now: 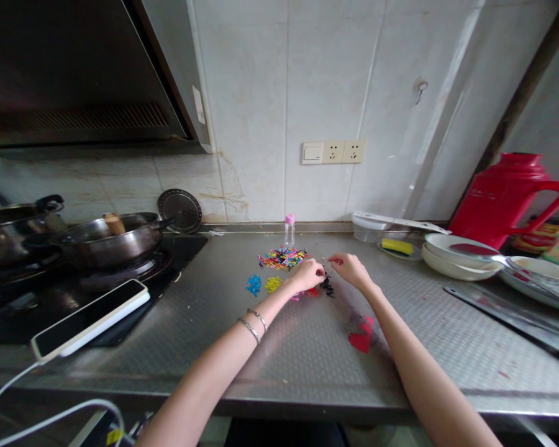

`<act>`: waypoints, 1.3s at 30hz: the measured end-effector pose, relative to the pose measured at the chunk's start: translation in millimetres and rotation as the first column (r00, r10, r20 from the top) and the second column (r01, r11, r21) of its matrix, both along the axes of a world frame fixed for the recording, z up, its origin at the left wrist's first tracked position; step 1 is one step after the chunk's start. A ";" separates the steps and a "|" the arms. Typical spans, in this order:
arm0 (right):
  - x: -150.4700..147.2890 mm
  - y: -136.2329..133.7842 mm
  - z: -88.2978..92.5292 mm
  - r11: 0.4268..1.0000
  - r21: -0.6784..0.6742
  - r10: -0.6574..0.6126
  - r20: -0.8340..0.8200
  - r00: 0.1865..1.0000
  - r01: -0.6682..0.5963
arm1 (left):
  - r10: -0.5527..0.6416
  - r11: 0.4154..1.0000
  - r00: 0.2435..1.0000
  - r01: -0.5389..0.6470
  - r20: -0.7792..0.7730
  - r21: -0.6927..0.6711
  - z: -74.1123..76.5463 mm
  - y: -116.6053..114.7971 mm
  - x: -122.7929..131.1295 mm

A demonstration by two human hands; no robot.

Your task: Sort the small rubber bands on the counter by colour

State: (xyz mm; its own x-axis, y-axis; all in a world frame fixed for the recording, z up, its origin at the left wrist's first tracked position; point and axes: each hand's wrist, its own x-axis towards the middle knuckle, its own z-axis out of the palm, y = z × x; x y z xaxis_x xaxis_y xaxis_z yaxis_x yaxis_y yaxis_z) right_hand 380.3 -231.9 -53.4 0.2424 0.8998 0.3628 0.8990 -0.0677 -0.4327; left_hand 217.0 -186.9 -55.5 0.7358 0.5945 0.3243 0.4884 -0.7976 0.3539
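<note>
- Pile (283,256): mixed colours, lying loose just below frame centre.
- Blue pieces (253,284), yellow pieces (273,284): small heaps, below centre, slightly left.
- Black pieces (328,287): scattered, below centre, slightly right.

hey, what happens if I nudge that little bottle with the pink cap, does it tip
The bottle would probably tip easily, being tall and narrow. It's likely light: its see-through body shows no obvious contents. Once down, it might roll on its seemingly round sides.
</note>
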 end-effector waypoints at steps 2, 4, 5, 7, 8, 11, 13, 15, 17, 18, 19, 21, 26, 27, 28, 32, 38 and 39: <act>0.3 -0.4 0.3 1.000 0.002 -0.003 0.001 1.000 0.003 | -0.014 0.999 1.000 0.014 -0.010 0.029 0.0 -2.5 -1.8; 0.4 -1.3 0.6 1.000 0.004 -0.005 0.007 1.000 0.005 | -0.032 0.998 0.999 0.033 -0.008 0.045 1.4 -2.1 -8.9; 0.3 -1.8 0.8 1.000 0.004 -0.005 0.009 1.000 0.005 | -0.038 0.998 0.999 0.038 -0.001 0.044 2.6 -0.6 -14.4; -0.3 -2.8 1.0 1.000 0.004 0.000 0.013 1.000 0.000 | -0.034 0.999 0.999 0.034 0.029 0.029 4.9 5.8 -29.4; -0.8 -3.1 0.9 1.000 0.004 0.005 0.013 1.000 -0.005 | -0.021 1.000 0.999 0.020 0.051 0.015 5.8 10.9 -38.6; -3.4 -2.1 0.4 1.000 0.013 0.024 0.005 1.000 -0.024 | 0.067 0.998 0.989 -0.065 0.134 -0.021 6.3 32.4 -71.1; -6.5 0.4 0.2 0.998 0.035 0.056 -0.025 0.998 -0.056 | 0.122 0.991 0.977 -0.111 0.175 -0.070 4.8 49.4 -94.2; -10.8 3.4 0.7 0.993 0.063 0.108 -0.068 0.992 -0.104 | 0.152 0.983 0.966 -0.125 0.210 -0.138 2.3 64.7 -115.6; -16.1 5.6 2.0 0.985 0.087 0.157 -0.103 0.982 -0.149 | 0.224 0.961 0.937 -0.166 0.268 -0.222 -0.6 75.5 -133.1; -18.9 6.1 2.8 0.982 0.095 0.174 -0.113 0.978 -0.163 | 0.266 0.948 0.916 -0.192 0.301 -0.256 -2.1 78.8 -139.9; -21.6 6.3 3.6 0.980 0.100 0.184 -0.119 0.976 -0.173 | 0.308 0.932 0.892 -0.213 0.330 -0.293 -3.6 80.8 -145.3; -26.4 5.8 4.8 0.978 0.103 0.194 -0.126 0.973 -0.181 | 0.379 0.897 0.848 -0.239 0.371 -0.371 -6.2 81.6 -152.6; -33.2 9.1 4.1 0.973 0.082 0.226 -0.118 0.967 -0.218 | 0.523 0.783 0.762 -0.253 0.381 -0.569 -9.7 78.3 -158.4; -33.9 11.9 3.6 0.971 0.072 0.233 -0.106 0.967 -0.226 | 0.544 0.761 0.750 -0.250 0.377 -0.599 -10.1 78.1 -158.7; -34.5 15.3 3.1 0.971 0.058 0.238 -0.092 0.967 -0.233 | 0.560 0.742 0.740 -0.248 0.373 -0.623 -10.4 78.1 -158.9; -38.0 33.3 1.6 0.968 -0.033 0.248 -0.034 0.968 -0.249 | 0.580 0.729 0.723 -0.255 0.376 -0.635 -12.7 79.0 -158.0; -48.3 52.5 -4.4 0.968 -0.144 0.211 0.030 0.977 -0.205 | 0.556 0.769 0.732 -0.272 0.395 -0.578 -17.1 78.7 -155.9; -50.3 53.8 -6.1 0.967 -0.151 0.211 0.036 0.977 -0.204 | 0.547 0.778 0.734 -0.269 0.401 -0.568 -17.7 78.5 -155.9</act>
State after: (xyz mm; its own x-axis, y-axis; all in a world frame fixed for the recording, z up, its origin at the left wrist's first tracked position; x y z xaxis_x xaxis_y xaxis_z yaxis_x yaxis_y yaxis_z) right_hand 330.1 -178.1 -59.5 0.0293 0.9725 0.2310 0.9208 0.0637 -0.3848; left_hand 61.1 -108.5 -73.2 0.1783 0.9654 0.1906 0.3529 -0.2435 0.9034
